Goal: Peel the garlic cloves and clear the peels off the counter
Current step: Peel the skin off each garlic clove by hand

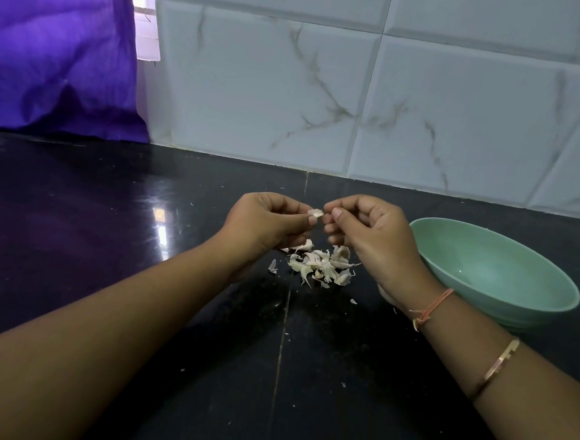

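While both hands hover over the black polished stone counter (108, 241), the small pale garlic clove (315, 213) sits between them, long axis roughly L–R. Thumb & forefinger of the left hand (268, 221) pinch its left end, other fingers curled; the right hand (373, 232) pinches the right tip, prob. the skin. Next pull likely goes rightward. A heap of whitish papery peels (323, 265) lies directly below; the mint-green round bowl (484, 264) is just beside the right hand, so that hand's nearer for the drop.

Left hand (264, 223) and right hand (366, 232) curled, forearms converging, fingertip grip on garlic clove (316, 213)
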`<state>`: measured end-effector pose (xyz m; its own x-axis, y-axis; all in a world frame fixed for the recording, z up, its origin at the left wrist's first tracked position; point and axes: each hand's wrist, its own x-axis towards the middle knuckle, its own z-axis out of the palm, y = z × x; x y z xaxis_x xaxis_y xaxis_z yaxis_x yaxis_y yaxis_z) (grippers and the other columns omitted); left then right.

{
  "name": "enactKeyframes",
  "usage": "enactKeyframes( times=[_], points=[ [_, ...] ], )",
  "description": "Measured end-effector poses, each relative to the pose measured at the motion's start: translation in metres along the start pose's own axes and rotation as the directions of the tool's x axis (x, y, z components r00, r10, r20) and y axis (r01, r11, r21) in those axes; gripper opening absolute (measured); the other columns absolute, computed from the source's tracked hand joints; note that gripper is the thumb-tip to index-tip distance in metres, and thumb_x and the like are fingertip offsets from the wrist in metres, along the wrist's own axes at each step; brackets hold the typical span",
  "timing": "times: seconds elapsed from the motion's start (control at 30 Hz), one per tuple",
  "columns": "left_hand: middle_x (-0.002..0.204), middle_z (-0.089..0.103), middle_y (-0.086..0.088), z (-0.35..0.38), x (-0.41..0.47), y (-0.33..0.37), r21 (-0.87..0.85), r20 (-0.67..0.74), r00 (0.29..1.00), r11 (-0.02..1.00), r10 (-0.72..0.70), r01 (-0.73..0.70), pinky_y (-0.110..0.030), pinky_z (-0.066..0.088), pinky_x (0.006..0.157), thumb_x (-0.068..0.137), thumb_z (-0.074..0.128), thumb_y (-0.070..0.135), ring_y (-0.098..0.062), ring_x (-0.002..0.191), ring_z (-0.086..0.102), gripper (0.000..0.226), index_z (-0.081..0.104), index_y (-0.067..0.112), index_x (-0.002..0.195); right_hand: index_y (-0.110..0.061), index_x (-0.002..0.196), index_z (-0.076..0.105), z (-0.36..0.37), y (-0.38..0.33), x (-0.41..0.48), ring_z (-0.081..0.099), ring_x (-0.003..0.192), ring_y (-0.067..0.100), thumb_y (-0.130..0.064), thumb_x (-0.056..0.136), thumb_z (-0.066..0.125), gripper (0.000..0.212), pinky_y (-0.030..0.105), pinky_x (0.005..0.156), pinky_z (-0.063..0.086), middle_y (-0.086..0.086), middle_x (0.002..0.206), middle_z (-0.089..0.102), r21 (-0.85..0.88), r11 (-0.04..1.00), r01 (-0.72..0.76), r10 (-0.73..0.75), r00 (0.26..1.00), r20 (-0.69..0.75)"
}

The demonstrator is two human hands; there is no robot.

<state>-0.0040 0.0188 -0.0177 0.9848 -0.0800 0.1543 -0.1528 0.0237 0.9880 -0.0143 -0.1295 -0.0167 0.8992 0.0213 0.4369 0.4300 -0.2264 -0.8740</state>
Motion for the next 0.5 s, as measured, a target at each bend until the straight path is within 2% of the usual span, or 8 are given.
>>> enactKeyframes(
  times=[0.17,0.23,0.33,0.4,0.5],
  points=[
    [0.075,0.066,-0.009,-0.0001,-0.0006,0.0003,0.009,0.023,1.0,1.0,0.002,-0.003,-0.023,0.056,0.069,0.077,0.07,0.004,-0.017,0.07,0.061,0.007,0.069,0.003,0.084,-0.013,0.081,0.068,-0.0008,0.0013,-0.0004,0.062,0.067,0.014,-0.008,0.084,0.065,0.007,0.032,0.067,0.057,0.007,0.074,0.068,-0.123,0.992,0.03,-0.029,1.0,0.011],
    [0.07,0.065,-0.007,-0.0004,-0.0016,0.0011,0.012,0.033,0.999,1.0,-0.002,0.002,-0.02,0.056,0.064,0.078,0.069,0.005,-0.014,0.063,0.06,0.004,0.069,0.004,0.081,-0.014,0.079,0.069,-0.0012,0.0017,-0.0005,0.062,0.066,0.016,-0.009,0.083,0.067,0.006,0.036,0.068,0.057,0.008,0.074,0.068,-0.151,0.988,0.041,-0.041,0.999,0.005],
    [0.06,0.064,-0.003,0.001,-0.0034,0.0028,-0.002,0.044,0.999,1.0,-0.016,0.016,-0.017,0.053,0.055,0.081,0.066,0.005,-0.008,0.053,0.059,0.005,0.066,0.005,0.076,-0.014,0.078,0.068,-0.0016,-0.0002,-0.0014,0.062,0.06,0.014,-0.005,0.083,0.064,0.011,0.028,0.06,0.055,0.008,0.071,0.068,-0.14,0.989,0.055,-0.054,0.998,0.011],
    [0.063,0.063,-0.005,0.002,-0.0034,0.0034,-0.004,0.047,0.998,1.0,-0.028,0.028,-0.017,0.053,0.054,0.083,0.064,0.005,-0.009,0.056,0.06,0.007,0.064,0.005,0.076,-0.015,0.077,0.067,-0.002,-0.0025,-0.0021,0.061,0.057,0.01,-0.003,0.082,0.064,0.013,0.021,0.056,0.051,0.008,0.071,0.069,-0.121,0.991,0.061,-0.059,0.998,0.026],
    [0.066,0.062,-0.007,0.002,-0.0013,0.0023,-0.018,0.004,0.998,0.998,-0.058,0.059,-0.017,0.052,0.052,0.087,0.061,0.007,-0.009,0.056,0.06,0.012,0.061,0.006,0.075,-0.012,0.077,0.067,-0.0016,-0.0037,-0.0026,0.061,0.056,0.009,-0.002,0.082,0.063,0.012,0.019,0.056,0.052,0.008,0.071,0.069,-0.092,0.994,0.056,-0.052,0.998,0.043]
  ],
)
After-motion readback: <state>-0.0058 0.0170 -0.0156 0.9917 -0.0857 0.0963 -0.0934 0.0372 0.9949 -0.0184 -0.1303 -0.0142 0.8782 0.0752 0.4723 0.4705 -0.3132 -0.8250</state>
